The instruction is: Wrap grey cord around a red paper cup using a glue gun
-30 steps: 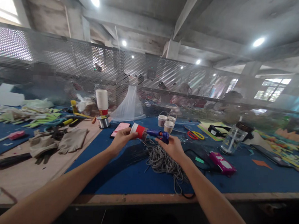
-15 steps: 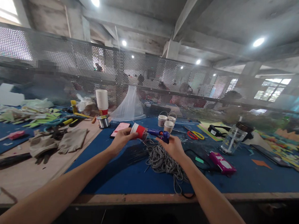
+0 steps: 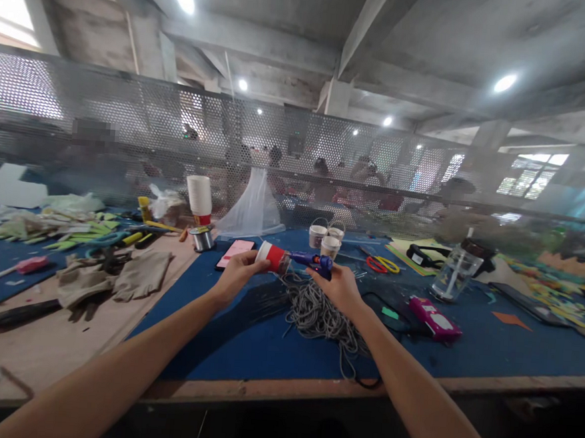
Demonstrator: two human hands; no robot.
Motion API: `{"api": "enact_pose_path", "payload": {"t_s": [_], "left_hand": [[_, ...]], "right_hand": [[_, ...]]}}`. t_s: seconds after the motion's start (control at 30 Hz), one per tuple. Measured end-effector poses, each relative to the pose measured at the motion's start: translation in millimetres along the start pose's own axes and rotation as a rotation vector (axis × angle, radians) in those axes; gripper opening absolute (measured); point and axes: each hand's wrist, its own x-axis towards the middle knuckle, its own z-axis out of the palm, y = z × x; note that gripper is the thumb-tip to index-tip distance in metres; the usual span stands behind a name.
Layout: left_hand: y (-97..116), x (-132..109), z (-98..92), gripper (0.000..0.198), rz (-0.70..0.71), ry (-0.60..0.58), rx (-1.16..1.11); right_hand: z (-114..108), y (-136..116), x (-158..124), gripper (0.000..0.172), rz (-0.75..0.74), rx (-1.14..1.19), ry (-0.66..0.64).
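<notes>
Both bare forearms reach up from the bottom edge and converge over the blue table mat (image 3: 469, 345). The left hand (image 3: 237, 270) comes in from seven o'clock, its fingers curled around a red paper cup (image 3: 271, 255). The right hand (image 3: 340, 288) comes in from five o'clock, palm down, gripping a purple tool (image 3: 313, 262) shaped like a small glue gun. The cup is red with a white rim and lies on its side in the air, its base turned toward three o'clock. The tool is purple with a darker grip, and its thin nozzle points toward nine o'clock and meets the cup's base. Cup and tool sit between the two hands, held just above the mat. A loose heap of grey cord (image 3: 318, 314) lies under the hands at six o'clock of the tool. Farther back are a pink phone (image 3: 235, 252) at the cup's ten o'clock, three small handled cups (image 3: 326, 238) at one o'clock, and red-and-yellow scissors (image 3: 383, 264) at three o'clock. A perforated metal screen (image 3: 128, 127) closes off the far side.
</notes>
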Motion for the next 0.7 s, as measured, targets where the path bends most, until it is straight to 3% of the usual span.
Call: {"api": "enact_pose_path", "payload": {"t_s": [0.7], "left_hand": [[-2.3,2.0,-1.0,0.038,0.001,0.001,-0.029]], "right_hand": [[5.7,3.9,-2.2,0.04,-0.024,0.138,-0.036]]}}
